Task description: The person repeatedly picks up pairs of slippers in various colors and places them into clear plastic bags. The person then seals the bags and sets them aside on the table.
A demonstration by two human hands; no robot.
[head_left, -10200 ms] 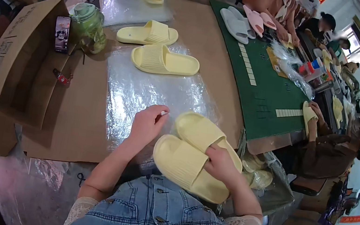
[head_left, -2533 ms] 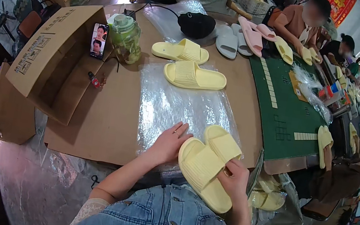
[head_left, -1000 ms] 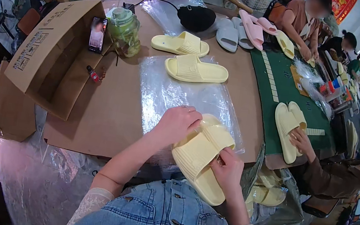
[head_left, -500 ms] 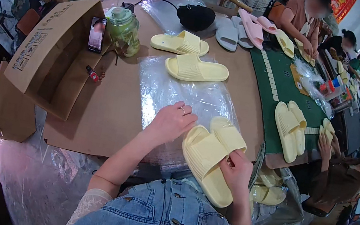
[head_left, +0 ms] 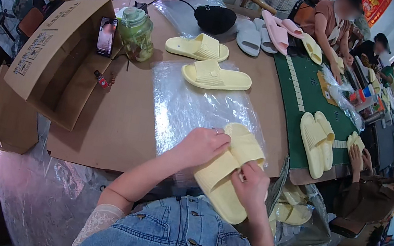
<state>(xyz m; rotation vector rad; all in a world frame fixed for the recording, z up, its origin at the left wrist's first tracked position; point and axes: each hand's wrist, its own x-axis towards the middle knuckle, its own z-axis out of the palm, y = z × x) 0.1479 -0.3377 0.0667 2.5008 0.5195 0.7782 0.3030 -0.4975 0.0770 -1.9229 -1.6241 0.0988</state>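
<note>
Pairing step: left hand (head_left: 202, 146) and right hand (head_left: 250, 185) both grip the stacked yellow slippers (head_left: 227, 171) at the near edge of the clear plastic sheet (head_left: 187, 102); aligning the soles likely comes next.

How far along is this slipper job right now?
Done: nothing looks bagged yet on this side. In hand: both hands, left hand and right hand, press a yellow slipper pair together over the plastic bags. Left: two loose yellow slippers wait farther up the cardboard.
</note>
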